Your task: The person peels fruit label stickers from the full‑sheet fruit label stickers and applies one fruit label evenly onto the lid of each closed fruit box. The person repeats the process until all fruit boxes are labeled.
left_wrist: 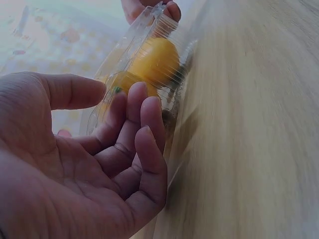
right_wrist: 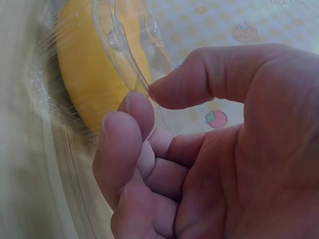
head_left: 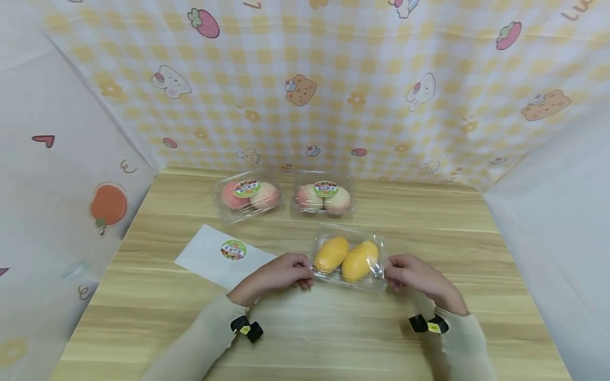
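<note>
A clear plastic clamshell box (head_left: 350, 286) holds two yellow mangoes (head_left: 360, 261), its lid down over them. At the box's left end is my left hand (head_left: 284, 271), its thumb and forefinger pinching the rim. My right hand (head_left: 419, 275) pinches the opposite end; in the right wrist view the thumb and fingertips (right_wrist: 122, 142) meet at the flange of the box. From the left wrist, the ribbed side of the box shows close over the wooden tabletop, with the other hand's fingers at its far end.
Two more clear boxes stand at the back, each with two pink-white peaches: a left box (head_left: 250, 211) and a right box (head_left: 324, 177), both with round labels. A white sheet (head_left: 202, 254) with a round sticker (head_left: 233, 250) lies left, partly under my left forearm. A patterned curtain (head_left: 333, 79) hangs behind.
</note>
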`<state>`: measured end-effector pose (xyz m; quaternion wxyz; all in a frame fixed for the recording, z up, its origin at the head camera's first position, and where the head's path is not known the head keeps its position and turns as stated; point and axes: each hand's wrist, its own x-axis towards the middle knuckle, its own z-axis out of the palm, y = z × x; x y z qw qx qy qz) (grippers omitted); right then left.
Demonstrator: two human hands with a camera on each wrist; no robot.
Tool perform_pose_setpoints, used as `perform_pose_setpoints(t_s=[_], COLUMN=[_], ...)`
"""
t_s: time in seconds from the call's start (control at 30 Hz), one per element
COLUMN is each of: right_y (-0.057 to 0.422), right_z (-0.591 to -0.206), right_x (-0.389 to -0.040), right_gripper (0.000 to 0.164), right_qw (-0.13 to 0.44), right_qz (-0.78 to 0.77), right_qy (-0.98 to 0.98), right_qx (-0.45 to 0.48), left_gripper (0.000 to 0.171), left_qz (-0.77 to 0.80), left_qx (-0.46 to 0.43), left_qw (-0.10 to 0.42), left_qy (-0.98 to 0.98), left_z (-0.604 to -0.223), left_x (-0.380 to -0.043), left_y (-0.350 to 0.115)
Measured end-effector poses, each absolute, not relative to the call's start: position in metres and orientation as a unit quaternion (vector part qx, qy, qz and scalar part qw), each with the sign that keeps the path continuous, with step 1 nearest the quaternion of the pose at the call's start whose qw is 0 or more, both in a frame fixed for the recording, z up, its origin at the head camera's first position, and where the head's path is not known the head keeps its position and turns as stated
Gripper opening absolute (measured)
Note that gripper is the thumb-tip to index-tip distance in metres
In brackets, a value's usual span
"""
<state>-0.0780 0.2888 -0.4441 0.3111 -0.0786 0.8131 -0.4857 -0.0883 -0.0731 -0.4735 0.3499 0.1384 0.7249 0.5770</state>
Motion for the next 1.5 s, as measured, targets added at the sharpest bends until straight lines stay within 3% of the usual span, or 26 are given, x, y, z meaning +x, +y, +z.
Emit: perform_pose_setpoints(t_s=[0.57, 0.87, 1.03, 1.3, 1.5], right_y=[0.263, 0.251, 0.248, 0.248, 0.249], right_z=[-0.455, -0.455, -0.457, -0.455, -0.453], right_x=[-0.101, -0.099, -0.098, -0.099, -0.100], right_gripper=[0.022, 0.017, 0.016, 0.015, 0.016], right_qw=[0.330, 0.319, 0.313, 0.304, 0.300], right_qz=[-0.526, -0.533, -0.535, -0.524, -0.515], right_qy=[0.782, 0.781, 0.783, 0.793, 0.800], right_qx=[-0.061, -0.063, -0.059, -0.063, -0.068], left_gripper=[0.007, 0.014, 0.021, 0.023, 0.031], left_qz=[0.622, 0.606, 0.563, 0.445, 0.386], left_qx=[0.076, 0.097, 0.109, 0.053, 0.046], left_qw=[0.334, 0.306, 0.254, 0.136, 0.095], left_qy=[0.704, 0.728, 0.779, 0.883, 0.916], left_z=[-0.470, -0.467, -0.461, -0.444, -0.434], left_x=[-0.078, -0.072, -0.071, -0.077, -0.084], left_y=[-0.096, -0.111, -0.130, -0.180, -0.212])
